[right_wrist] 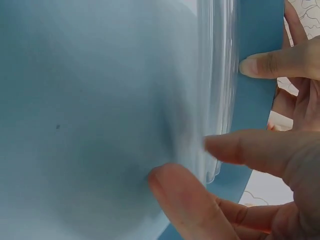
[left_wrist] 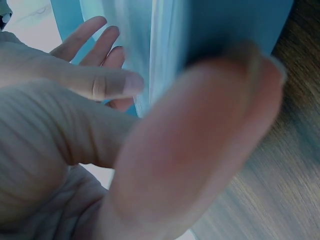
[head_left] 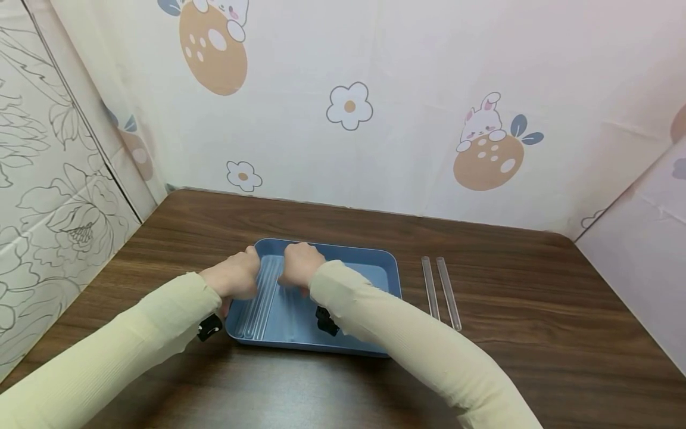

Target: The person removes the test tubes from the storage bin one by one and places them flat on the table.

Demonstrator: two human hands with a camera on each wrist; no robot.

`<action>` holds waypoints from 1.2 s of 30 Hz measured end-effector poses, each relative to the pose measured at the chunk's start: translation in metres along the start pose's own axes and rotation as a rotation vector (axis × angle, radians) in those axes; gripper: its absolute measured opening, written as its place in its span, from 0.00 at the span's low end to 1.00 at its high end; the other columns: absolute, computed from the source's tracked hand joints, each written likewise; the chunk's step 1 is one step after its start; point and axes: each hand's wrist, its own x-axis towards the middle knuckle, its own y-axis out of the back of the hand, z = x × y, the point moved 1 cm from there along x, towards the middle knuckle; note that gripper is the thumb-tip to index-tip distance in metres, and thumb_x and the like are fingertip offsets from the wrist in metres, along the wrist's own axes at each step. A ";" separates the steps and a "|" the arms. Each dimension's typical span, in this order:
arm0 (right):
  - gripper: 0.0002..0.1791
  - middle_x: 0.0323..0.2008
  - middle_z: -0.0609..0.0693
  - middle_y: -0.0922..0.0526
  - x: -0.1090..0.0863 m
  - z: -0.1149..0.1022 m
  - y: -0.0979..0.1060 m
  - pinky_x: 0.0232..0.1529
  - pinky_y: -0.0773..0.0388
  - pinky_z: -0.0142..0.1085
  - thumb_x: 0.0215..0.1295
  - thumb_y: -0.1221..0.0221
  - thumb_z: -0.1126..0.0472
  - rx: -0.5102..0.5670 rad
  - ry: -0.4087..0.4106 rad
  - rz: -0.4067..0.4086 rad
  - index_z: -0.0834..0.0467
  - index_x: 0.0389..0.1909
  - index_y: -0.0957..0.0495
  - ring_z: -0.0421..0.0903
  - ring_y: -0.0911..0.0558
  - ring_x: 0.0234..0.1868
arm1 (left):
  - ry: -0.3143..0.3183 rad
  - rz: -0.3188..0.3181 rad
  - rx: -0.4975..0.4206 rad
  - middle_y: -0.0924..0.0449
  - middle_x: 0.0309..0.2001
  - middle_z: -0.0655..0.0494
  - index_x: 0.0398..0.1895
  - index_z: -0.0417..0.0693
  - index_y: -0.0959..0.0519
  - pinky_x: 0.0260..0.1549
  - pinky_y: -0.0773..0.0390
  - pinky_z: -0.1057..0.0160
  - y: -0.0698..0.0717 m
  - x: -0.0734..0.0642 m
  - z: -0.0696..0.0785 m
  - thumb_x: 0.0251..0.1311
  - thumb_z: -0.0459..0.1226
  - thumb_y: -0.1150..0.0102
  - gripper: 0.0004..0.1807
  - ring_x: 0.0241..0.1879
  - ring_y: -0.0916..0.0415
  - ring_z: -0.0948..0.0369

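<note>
A shallow blue tray [head_left: 300, 325] sits on the table. Several clear tubes [head_left: 261, 307] lie side by side along its left end, lengthwise from front to back. My left hand [head_left: 234, 275] grips the tray's left wall; the right wrist view shows its thumb [right_wrist: 257, 66] on the inner face and the fingers outside. My right hand [head_left: 302, 266] is over the tray, just right of the tubes. Its index finger [right_wrist: 240, 147] is at the row's edge, and its thumb [right_wrist: 180, 195] stands apart from it. Nothing is held between them.
Two more clear tubes, a left one [head_left: 430, 289] and a right one [head_left: 449, 292], lie on the dark wooden table [head_left: 536, 333] right of the tray. A patterned cloth [head_left: 407, 119] hangs behind the table, with more cloth at both sides.
</note>
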 end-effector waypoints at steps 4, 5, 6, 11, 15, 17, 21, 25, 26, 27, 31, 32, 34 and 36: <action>0.11 0.08 0.50 0.29 -0.001 0.003 0.001 0.07 0.28 0.27 0.61 0.40 0.63 -0.003 -0.002 0.001 0.61 0.20 0.21 0.41 0.29 0.05 | 0.001 0.020 0.021 0.27 0.34 0.17 0.68 0.17 0.65 0.08 0.20 0.60 -0.001 0.001 0.000 0.58 0.23 0.54 0.41 0.08 0.23 0.51; 0.10 0.08 0.49 0.30 -0.001 0.004 0.001 0.07 0.28 0.27 0.61 0.40 0.63 0.005 -0.005 0.001 0.61 0.21 0.21 0.41 0.29 0.05 | -0.002 0.027 0.024 0.28 0.37 0.15 0.67 0.17 0.65 0.07 0.20 0.60 -0.001 0.001 0.000 0.57 0.23 0.54 0.41 0.08 0.24 0.51; 0.10 0.08 0.49 0.31 -0.002 0.004 0.001 0.07 0.28 0.27 0.61 0.40 0.63 0.008 -0.006 0.000 0.61 0.21 0.21 0.41 0.29 0.05 | -0.002 0.031 0.025 0.29 0.39 0.14 0.68 0.17 0.65 0.07 0.20 0.60 -0.001 0.001 0.000 0.58 0.23 0.54 0.41 0.08 0.24 0.51; 0.10 0.09 0.49 0.31 -0.003 0.008 0.000 0.08 0.28 0.26 0.61 0.40 0.64 0.020 -0.009 0.009 0.60 0.21 0.21 0.41 0.28 0.06 | 0.003 0.031 0.011 0.34 0.48 0.11 0.68 0.18 0.66 0.07 0.20 0.59 -0.002 0.001 0.001 0.58 0.23 0.53 0.42 0.08 0.24 0.50; 0.11 0.09 0.49 0.30 -0.003 0.009 0.000 0.07 0.28 0.27 0.61 0.40 0.64 0.018 -0.008 0.010 0.60 0.19 0.22 0.41 0.28 0.06 | 0.019 0.016 -0.009 0.35 0.49 0.11 0.69 0.19 0.67 0.08 0.19 0.58 -0.002 0.001 0.002 0.58 0.22 0.53 0.43 0.09 0.23 0.49; 0.12 0.09 0.49 0.30 -0.003 0.009 0.000 0.08 0.28 0.27 0.60 0.40 0.64 0.016 -0.008 0.011 0.59 0.18 0.23 0.41 0.28 0.06 | 0.026 0.006 -0.019 0.35 0.49 0.12 0.69 0.20 0.68 0.09 0.19 0.57 -0.002 0.001 0.002 0.58 0.22 0.53 0.43 0.09 0.23 0.49; 0.12 0.09 0.49 0.28 -0.006 0.010 0.004 0.08 0.27 0.27 0.60 0.40 0.63 0.018 -0.002 0.028 0.60 0.18 0.22 0.41 0.27 0.05 | 0.032 -0.006 -0.019 0.30 0.43 0.15 0.69 0.20 0.69 0.09 0.19 0.57 -0.001 0.001 0.002 0.59 0.23 0.52 0.44 0.09 0.23 0.50; 0.10 0.08 0.49 0.30 -0.010 0.011 0.011 0.09 0.26 0.27 0.60 0.40 0.63 0.049 0.006 0.040 0.62 0.21 0.20 0.41 0.28 0.05 | 0.045 -0.012 -0.009 0.26 0.37 0.19 0.69 0.21 0.69 0.09 0.19 0.58 -0.001 0.002 0.002 0.59 0.24 0.52 0.44 0.09 0.23 0.50; 0.10 0.07 0.49 0.30 -0.011 0.012 0.012 0.09 0.26 0.27 0.60 0.39 0.63 0.056 0.008 0.042 0.62 0.22 0.20 0.41 0.28 0.05 | 0.047 -0.011 -0.008 0.26 0.37 0.20 0.69 0.21 0.69 0.09 0.19 0.58 0.000 0.001 0.002 0.59 0.24 0.52 0.44 0.09 0.23 0.50; 0.10 0.07 0.49 0.31 -0.011 0.013 0.013 0.09 0.26 0.27 0.61 0.39 0.63 0.060 0.007 0.041 0.62 0.22 0.20 0.41 0.28 0.05 | 0.048 -0.010 -0.010 0.26 0.38 0.19 0.70 0.21 0.69 0.09 0.19 0.58 0.000 0.001 0.002 0.59 0.24 0.53 0.44 0.09 0.23 0.49; 0.07 0.10 0.50 0.28 -0.014 0.015 0.018 0.10 0.26 0.27 0.60 0.39 0.62 0.069 -0.001 0.045 0.63 0.28 0.19 0.43 0.25 0.07 | 0.042 -0.013 -0.018 0.26 0.34 0.20 0.70 0.22 0.69 0.08 0.19 0.58 0.001 0.000 0.002 0.59 0.24 0.54 0.44 0.09 0.23 0.49; 0.07 0.11 0.51 0.26 -0.014 0.016 0.019 0.10 0.25 0.27 0.60 0.38 0.62 0.070 -0.002 0.047 0.64 0.30 0.19 0.44 0.24 0.08 | 0.041 -0.014 -0.020 0.25 0.33 0.21 0.70 0.22 0.69 0.08 0.19 0.58 0.001 -0.001 0.002 0.59 0.24 0.54 0.44 0.09 0.23 0.49; 0.08 0.14 0.51 0.24 -0.015 0.017 0.022 0.11 0.25 0.27 0.60 0.38 0.62 0.069 -0.008 0.056 0.65 0.34 0.19 0.46 0.21 0.11 | 0.044 -0.019 -0.029 0.25 0.31 0.22 0.70 0.22 0.70 0.09 0.19 0.58 0.001 -0.001 0.002 0.59 0.24 0.54 0.44 0.09 0.23 0.49; 0.10 0.17 0.52 0.23 -0.017 0.019 0.025 0.11 0.24 0.27 0.60 0.38 0.62 0.068 -0.014 0.063 0.65 0.38 0.19 0.48 0.18 0.14 | 0.044 -0.020 -0.032 0.25 0.31 0.22 0.70 0.23 0.70 0.09 0.19 0.58 0.001 -0.001 0.002 0.59 0.24 0.55 0.44 0.09 0.23 0.49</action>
